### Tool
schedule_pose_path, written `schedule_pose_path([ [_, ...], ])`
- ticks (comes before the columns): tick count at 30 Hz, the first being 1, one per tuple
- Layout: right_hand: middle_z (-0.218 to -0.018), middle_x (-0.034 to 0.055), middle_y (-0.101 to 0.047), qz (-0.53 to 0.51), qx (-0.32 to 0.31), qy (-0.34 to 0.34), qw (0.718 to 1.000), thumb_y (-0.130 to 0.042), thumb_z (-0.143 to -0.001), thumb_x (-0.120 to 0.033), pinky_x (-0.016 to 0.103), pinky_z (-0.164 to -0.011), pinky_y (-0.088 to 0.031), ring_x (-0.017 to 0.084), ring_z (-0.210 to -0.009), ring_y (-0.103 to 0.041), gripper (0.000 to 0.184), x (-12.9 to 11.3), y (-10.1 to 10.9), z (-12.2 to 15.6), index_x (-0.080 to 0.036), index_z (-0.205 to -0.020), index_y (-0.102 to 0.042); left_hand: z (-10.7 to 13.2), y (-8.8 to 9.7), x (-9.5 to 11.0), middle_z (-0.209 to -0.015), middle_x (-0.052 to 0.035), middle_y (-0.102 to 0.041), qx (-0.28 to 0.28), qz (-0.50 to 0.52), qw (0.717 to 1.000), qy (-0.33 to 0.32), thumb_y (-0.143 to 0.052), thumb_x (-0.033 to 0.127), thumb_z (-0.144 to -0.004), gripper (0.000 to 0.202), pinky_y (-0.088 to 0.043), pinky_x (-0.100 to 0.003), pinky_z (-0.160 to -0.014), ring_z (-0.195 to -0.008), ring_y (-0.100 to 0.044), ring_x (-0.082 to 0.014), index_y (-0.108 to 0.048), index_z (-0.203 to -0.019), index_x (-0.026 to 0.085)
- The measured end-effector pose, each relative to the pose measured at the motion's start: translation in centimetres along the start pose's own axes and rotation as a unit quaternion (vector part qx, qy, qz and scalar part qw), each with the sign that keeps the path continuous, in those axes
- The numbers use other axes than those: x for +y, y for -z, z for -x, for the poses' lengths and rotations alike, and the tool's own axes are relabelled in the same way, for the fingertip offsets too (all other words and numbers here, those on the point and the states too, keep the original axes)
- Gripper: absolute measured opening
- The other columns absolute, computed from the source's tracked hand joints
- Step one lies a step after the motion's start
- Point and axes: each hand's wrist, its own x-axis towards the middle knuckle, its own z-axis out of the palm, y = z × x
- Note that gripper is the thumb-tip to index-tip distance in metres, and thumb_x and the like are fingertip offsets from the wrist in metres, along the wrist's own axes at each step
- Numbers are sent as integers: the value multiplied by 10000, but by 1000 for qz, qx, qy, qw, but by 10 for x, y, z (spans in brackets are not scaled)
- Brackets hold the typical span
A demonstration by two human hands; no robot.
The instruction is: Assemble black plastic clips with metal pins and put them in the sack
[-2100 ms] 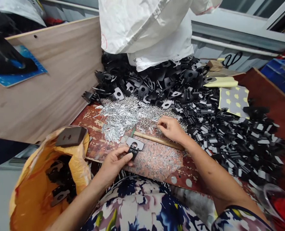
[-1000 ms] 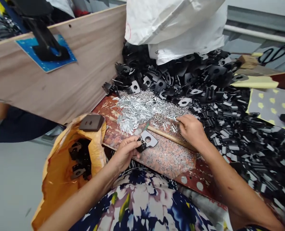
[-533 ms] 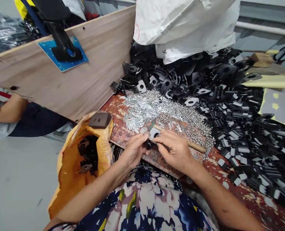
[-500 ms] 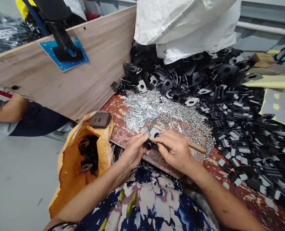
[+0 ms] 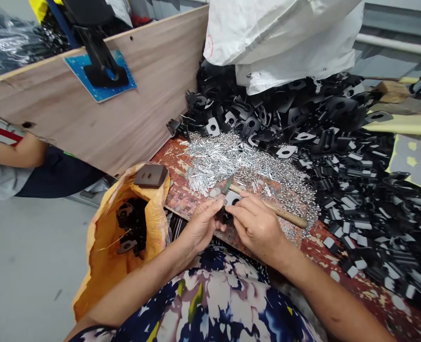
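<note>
My left hand (image 5: 203, 224) is closed on a black plastic clip (image 5: 232, 199) with a grey flat face and a round hole, held low over the table's near edge. Close against it on the right, the thumb and fingertips of my right hand (image 5: 260, 228) pinch the same clip; anything small between them is hidden. A hammer (image 5: 291, 216) with a wooden handle and a greenish head lies on the board just beyond my hands, partly behind my right fingers. Past it spreads a heap of loose silver metal pins (image 5: 220, 159).
Black plastic parts (image 5: 356, 190) are piled at the back and right. On the left stands an open yellow sack (image 5: 99, 237) with black clips inside and a brown block (image 5: 151, 175) on its rim. A plywood panel (image 5: 135, 95) walls the left side; a person's arm (image 5: 14, 151) shows beyond.
The whole view has shifted slightly. A thin dark thing seen under my right fingers before no longer shows, and those fingers are more curled at the clip. My left hand keeps its hold.
</note>
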Motion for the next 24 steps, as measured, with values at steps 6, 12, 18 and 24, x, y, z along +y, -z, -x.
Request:
schedule_pose_path([
  [6, -857, 41, -679, -43, 12, -24, 999, -490, -959, -49, 449, -967, -566, 184, -882, -642, 263, 1, 5, -2, -168, -1049, -706, -1, 1, -1, -802, -7, -646, 12, 24, 1000, 9, -915, 368, -712, 308, -513, -178, -415, -617, -568, -102, -754, -866, 157],
  [12, -830, 68, -642, 30, -11, 7, 999, -482, -969, -70, 451, -942, -566, 213, -860, -602, 251, -6, -1, 1, -164, -977, -715, 2, 1, -1, -770, 4, -628, 18, 17, 1000, 12, -920, 383, -698, 329, -516, -180, -431, -616, -572, -105, -736, -853, 157],
  [18, -776, 65, -592, 118, -56, 50, 990, -483, -980, -102, 477, -968, -560, 213, -786, -539, 252, -16, 2, -2, -166, -931, -722, 5, 1, -3, -749, 8, -627, 13, 16, 1000, 10, -915, 388, -701, 331, -523, -188, -455, -598, -568, -102, -718, -831, 155],
  [24, -738, 57, -617, 223, -31, 128, 966, -525, -950, -53, 426, -1060, -540, 198, -738, -539, 224, -24, -6, -7, -106, -954, -743, 3, 1, -9, -715, 30, -616, 20, 28, 999, -19, -893, 315, -717, 256, -492, -190, -538, -594, -546, -85, -710, -800, 156],
])
